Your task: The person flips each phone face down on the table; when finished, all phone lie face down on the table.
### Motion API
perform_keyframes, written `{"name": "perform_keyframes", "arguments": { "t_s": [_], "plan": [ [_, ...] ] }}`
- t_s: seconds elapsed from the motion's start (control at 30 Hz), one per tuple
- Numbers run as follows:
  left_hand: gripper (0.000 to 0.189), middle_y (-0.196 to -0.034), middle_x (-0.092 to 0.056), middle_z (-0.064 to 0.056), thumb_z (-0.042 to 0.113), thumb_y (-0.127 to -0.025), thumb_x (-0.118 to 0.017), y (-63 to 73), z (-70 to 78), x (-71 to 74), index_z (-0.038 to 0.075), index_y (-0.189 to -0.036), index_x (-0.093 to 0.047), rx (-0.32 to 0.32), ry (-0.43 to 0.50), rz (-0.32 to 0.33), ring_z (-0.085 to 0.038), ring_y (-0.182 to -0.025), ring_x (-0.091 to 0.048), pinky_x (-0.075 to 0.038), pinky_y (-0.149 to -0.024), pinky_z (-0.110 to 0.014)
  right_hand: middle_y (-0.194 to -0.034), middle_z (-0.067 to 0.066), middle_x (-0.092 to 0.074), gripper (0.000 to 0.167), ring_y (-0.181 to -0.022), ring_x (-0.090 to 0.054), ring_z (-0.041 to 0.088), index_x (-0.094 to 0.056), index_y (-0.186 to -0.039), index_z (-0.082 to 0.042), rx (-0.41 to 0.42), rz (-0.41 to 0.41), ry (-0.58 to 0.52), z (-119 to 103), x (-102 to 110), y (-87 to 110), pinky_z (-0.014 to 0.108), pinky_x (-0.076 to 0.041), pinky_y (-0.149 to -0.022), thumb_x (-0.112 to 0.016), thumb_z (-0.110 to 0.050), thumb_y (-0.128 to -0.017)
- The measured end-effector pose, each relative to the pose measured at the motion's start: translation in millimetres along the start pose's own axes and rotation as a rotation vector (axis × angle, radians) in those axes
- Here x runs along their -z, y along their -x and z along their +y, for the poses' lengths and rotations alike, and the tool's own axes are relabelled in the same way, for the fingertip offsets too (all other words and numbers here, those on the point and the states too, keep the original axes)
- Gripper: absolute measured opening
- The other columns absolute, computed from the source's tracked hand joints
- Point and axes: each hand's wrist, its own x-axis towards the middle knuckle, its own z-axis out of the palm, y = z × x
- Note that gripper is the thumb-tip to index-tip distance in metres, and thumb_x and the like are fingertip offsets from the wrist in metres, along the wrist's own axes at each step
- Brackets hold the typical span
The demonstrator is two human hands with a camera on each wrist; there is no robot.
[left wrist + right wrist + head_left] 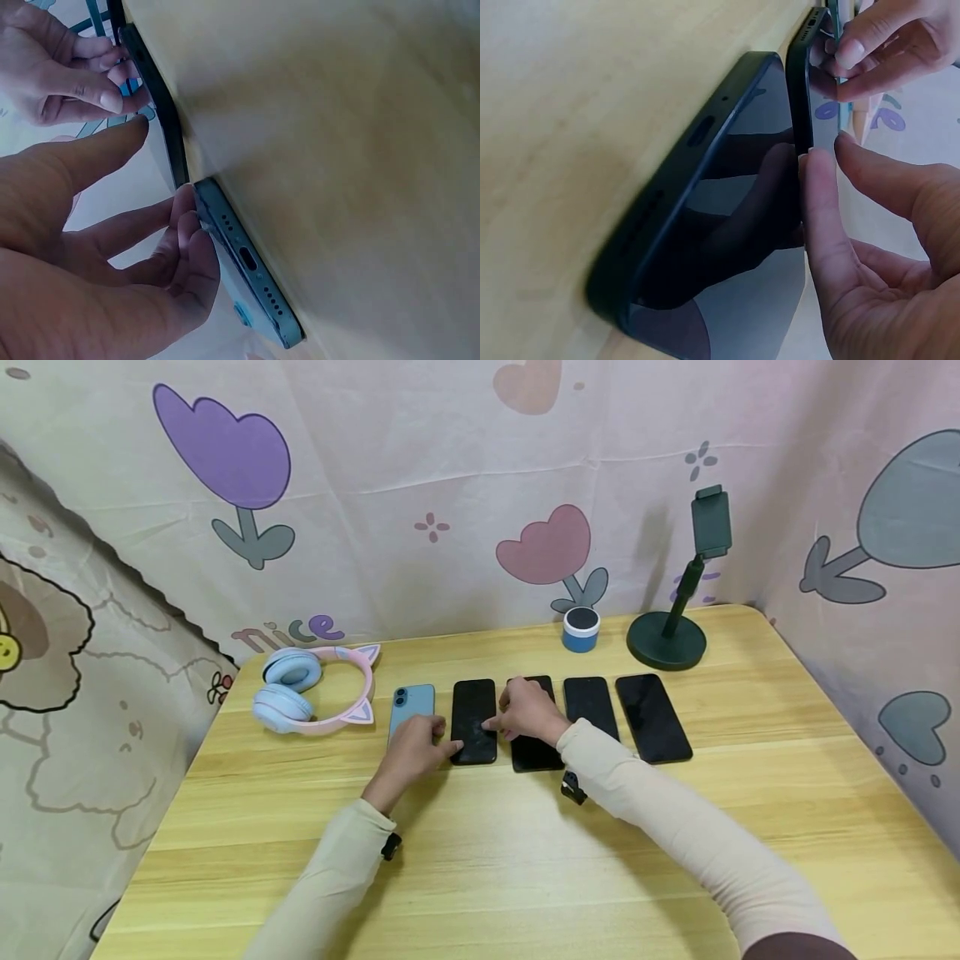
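Note:
Phones lie in a row on the wooden table. In the head view my left hand [415, 745] is over the light blue phone [415, 697] at the row's left end. Its fingers touch that phone's right edge in the left wrist view; its thumb points toward the black phone [474, 702] beside it. My right hand [528, 710] is over another black phone [537, 756], its thumb reaching to the first black phone. In the right wrist view its fingertips touch the gap between these two black phones [727, 247]. Neither hand visibly grips a phone.
Two more dark phones, one [592, 697] beside the right wrist and one [654, 718] slightly tilted, continue the row. Behind stand a blue-and-white round container [581, 635] and a dark green phone stand [667, 643]. Cat-ear headphones [279, 706] lie at left.

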Motion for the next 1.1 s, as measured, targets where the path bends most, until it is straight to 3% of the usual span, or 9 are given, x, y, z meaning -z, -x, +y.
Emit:
{"name": "perform_keyframes", "arguments": {
  "t_s": [0.3,0.4,0.53,0.6,0.73,0.9,1.1],
  "plan": [
    [0.044,-0.062,-0.024,0.001,0.024,-0.089,-0.081,-2.1,3.4,-3.5,0.002,-0.068,-0.049,0.001,-0.026,0.000,-0.016,-0.060,-0.026,-0.021,-0.058,-0.030,-0.062,0.013,-0.068,0.028,-0.060,-0.072,0.017,-0.072,-0.072,0.002,-0.017,0.007,0.023,-3,-2,-3.5,0.030,-0.057,-0.055,-0.083,-0.020,-0.086],
    [0.027,-0.067,-0.047,-0.002,0.024,-0.089,-0.081,-2.5,4.9,-4.4,0.001,-0.082,-0.069,0.017,-0.026,-0.003,-0.018,-0.067,-0.036,-0.028,-0.061,-0.031,-0.062,0.014,-0.068,0.030,-0.060,-0.072,0.017,-0.070,-0.071,0.002,-0.024,0.014,0.026,-3,-3,-5.3,0.029,-0.055,-0.053,-0.084,-0.019,-0.086],
    [0.024,-0.083,-0.062,-0.008,0.023,-0.088,-0.082,-2.7,6.5,-6.4,0.002,-0.099,-0.076,0.040,-0.025,0.000,-0.023,-0.079,-0.045,-0.033,-0.068,-0.033,-0.062,0.016,-0.066,0.030,-0.061,-0.073,0.017,-0.068,-0.069,0.001,-0.024,0.022,0.012,-4,-6,-7.5,0.028,-0.053,-0.052,-0.084,-0.017,-0.085],
    [0.023,-0.081,-0.057,-0.008,0.023,-0.088,-0.081,-2.3,7.0,-7.1,0.003,-0.096,-0.074,0.052,-0.026,0.002,-0.024,-0.080,-0.045,-0.032,-0.067,-0.034,-0.062,0.017,-0.066,0.029,-0.062,-0.073,0.018,-0.067,-0.068,0.000,-0.023,0.024,-0.001,-5,-7,-8.2,0.029,-0.055,-0.053,-0.085,-0.016,-0.085],
    [0.031,-0.095,-0.062,-0.011,0.024,-0.089,-0.081,-1.7,8.0,-8.3,0.000,-0.108,-0.074,0.072,-0.032,0.008,-0.025,-0.089,-0.049,-0.038,-0.075,-0.038,-0.063,0.018,-0.066,0.029,-0.063,-0.073,0.018,-0.067,-0.068,-0.001,-0.028,0.025,-0.011,-7,-9,-9.2,0.029,-0.055,-0.054,-0.085,-0.016,-0.084],
    [0.035,-0.103,-0.064,-0.016,0.025,-0.088,-0.082,-0.8,9.6,-8.4,-0.003,-0.106,-0.072,0.096,-0.030,0.022,-0.027,-0.093,-0.052,-0.045,-0.081,-0.042,-0.062,0.015,-0.066,0.029,-0.062,-0.073,0.016,-0.067,-0.069,-0.001,-0.031,0.035,-0.003,-7,-10,-10.9,0.027,-0.053,-0.053,-0.086,-0.018,-0.083],
    [0.049,-0.114,-0.060,-0.019,0.025,-0.089,-0.081,1.5,10.1,-8.0,-0.008,-0.122,-0.066,0.151,-0.020,0.020,-0.030,-0.102,-0.052,-0.045,-0.091,-0.046,-0.072,0.009,-0.071,0.025,-0.062,-0.072,0.014,-0.072,-0.079,-0.002,-0.032,0.040,0.009,-7,-13,-13.6,0.033,-0.058,-0.069,-0.086,-0.022,-0.084]
  ]
}}
